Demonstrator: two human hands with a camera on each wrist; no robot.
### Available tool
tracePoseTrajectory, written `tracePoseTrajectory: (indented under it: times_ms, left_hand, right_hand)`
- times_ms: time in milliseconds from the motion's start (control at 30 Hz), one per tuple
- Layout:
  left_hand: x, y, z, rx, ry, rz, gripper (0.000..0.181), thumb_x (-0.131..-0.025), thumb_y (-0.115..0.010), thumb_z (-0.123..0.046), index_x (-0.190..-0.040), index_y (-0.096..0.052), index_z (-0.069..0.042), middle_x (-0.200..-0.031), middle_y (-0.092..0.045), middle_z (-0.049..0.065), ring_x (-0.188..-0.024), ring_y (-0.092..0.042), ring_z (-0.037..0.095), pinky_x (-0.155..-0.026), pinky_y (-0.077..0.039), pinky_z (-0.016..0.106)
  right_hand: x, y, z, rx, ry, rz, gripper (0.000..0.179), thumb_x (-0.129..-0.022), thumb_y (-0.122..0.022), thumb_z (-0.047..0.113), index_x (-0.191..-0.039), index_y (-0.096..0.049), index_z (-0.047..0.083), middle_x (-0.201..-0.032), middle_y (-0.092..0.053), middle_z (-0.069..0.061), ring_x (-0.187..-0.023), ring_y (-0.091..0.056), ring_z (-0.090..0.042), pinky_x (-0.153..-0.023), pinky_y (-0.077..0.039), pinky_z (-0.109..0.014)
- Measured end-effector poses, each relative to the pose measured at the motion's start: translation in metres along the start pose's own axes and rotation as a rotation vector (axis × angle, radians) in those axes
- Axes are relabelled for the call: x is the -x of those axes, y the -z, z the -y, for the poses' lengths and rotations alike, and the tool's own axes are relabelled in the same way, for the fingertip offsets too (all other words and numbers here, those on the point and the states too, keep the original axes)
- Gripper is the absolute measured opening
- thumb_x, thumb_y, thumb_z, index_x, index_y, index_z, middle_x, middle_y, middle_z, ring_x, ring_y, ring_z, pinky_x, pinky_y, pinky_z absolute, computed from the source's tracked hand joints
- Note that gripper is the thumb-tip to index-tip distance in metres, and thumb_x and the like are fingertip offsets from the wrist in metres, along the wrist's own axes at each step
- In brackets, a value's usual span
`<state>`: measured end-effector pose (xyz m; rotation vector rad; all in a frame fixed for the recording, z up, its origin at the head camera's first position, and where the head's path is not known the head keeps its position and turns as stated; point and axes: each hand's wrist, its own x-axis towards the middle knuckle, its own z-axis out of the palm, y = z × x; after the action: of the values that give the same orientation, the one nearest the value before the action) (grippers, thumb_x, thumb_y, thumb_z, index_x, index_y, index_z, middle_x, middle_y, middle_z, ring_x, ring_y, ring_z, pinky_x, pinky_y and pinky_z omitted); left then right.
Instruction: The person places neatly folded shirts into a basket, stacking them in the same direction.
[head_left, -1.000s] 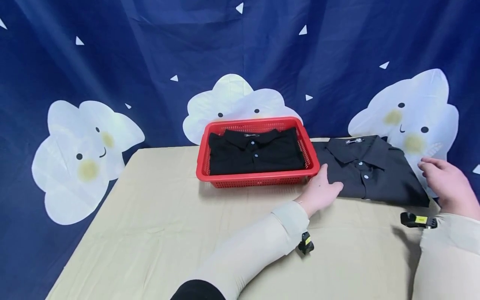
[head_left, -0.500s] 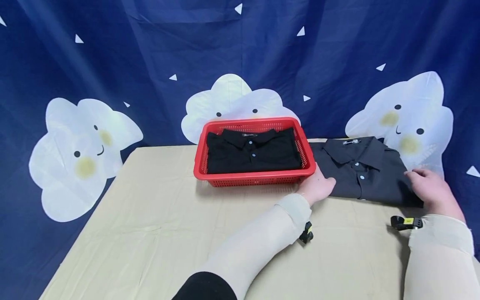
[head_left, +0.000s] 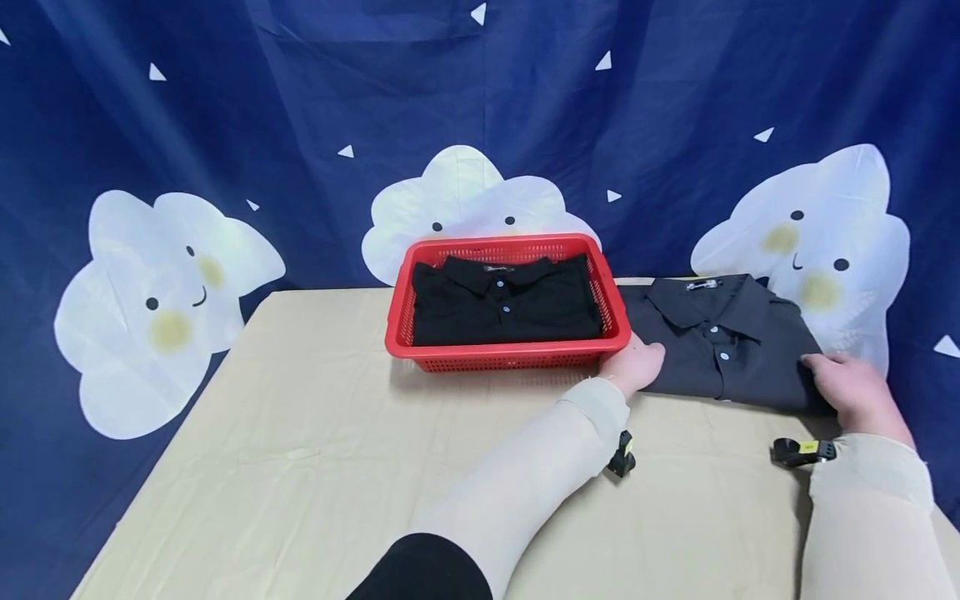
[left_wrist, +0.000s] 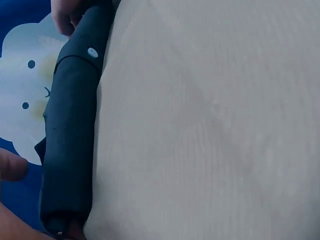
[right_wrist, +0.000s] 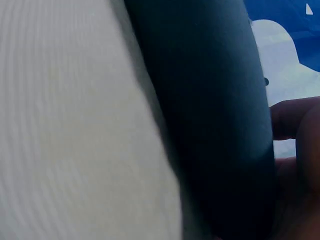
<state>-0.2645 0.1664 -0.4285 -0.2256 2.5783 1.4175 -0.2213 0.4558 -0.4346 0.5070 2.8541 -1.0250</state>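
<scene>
A dark grey folded shirt [head_left: 757, 358] with a collar and pale buttons lies flat on the table, right of a red basket [head_left: 510, 352]. My left hand [head_left: 633, 364] is at its left end, by the basket's front right corner. In the left wrist view the left thumb [left_wrist: 12, 166] stands apart from the cloth, while fingertips show low at the shirt's end. My right hand [head_left: 858, 390] holds the shirt's right end. Its thumb lies against the cloth in the right wrist view; its other fingers are mostly hidden.
Inside the basket lies a folded black collared shirt [head_left: 510, 321]. A beige cloth covers the table [head_left: 300, 467]. Behind it hangs a blue curtain [head_left: 315, 92] with white clouds, close to the basket and the grey shirt.
My right hand has come left and down onto the grey shirt's right end. My left hand has moved slightly lower at the left end, its fingers now more hidden. Basket and shirts stay put.
</scene>
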Motion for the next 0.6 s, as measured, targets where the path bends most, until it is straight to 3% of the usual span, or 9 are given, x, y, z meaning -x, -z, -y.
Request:
tracePoseTrajectory:
  times_ms: [200,400,600]
  left_hand:
    - [-0.006,-0.002,-0.003,0.003,0.045,-0.018,0.075,-0.093,-0.066,-0.039,-0.157,-0.034,-0.016,-0.154,-0.038,-0.008,-0.138,-0.037,0.011,-0.113,-0.037,0.035]
    - [-0.012,-0.007,-0.005,0.0,0.058,-0.042,0.078,-0.09,-0.069,-0.042,-0.157,-0.034,-0.019,-0.155,-0.038,-0.008,-0.137,-0.039,0.014,-0.112,-0.038,0.04]
    - [-0.014,-0.008,-0.005,-0.057,-0.009,-0.07,0.073,-0.089,-0.07,-0.039,-0.153,-0.043,-0.017,-0.152,-0.043,-0.007,-0.137,-0.04,0.012,-0.113,-0.037,0.036]
  right_hand:
    - [-0.004,-0.005,0.004,0.023,0.031,-0.028,0.066,-0.105,-0.033,0.035,-0.139,-0.035,-0.022,-0.136,-0.031,-0.051,-0.116,-0.039,-0.061,-0.095,-0.037,-0.065]
    - [-0.003,-0.002,0.008,-0.04,-0.005,-0.057,0.065,-0.105,-0.033,0.033,-0.144,-0.032,-0.019,-0.14,-0.028,-0.049,-0.119,-0.036,-0.06,-0.094,-0.039,-0.066]
    - [-0.004,0.002,0.005,-0.112,-0.01,-0.029,0.065,-0.105,-0.032,0.034,-0.148,-0.03,-0.014,-0.147,-0.024,-0.046,-0.125,-0.032,-0.059,-0.098,-0.038,-0.068]
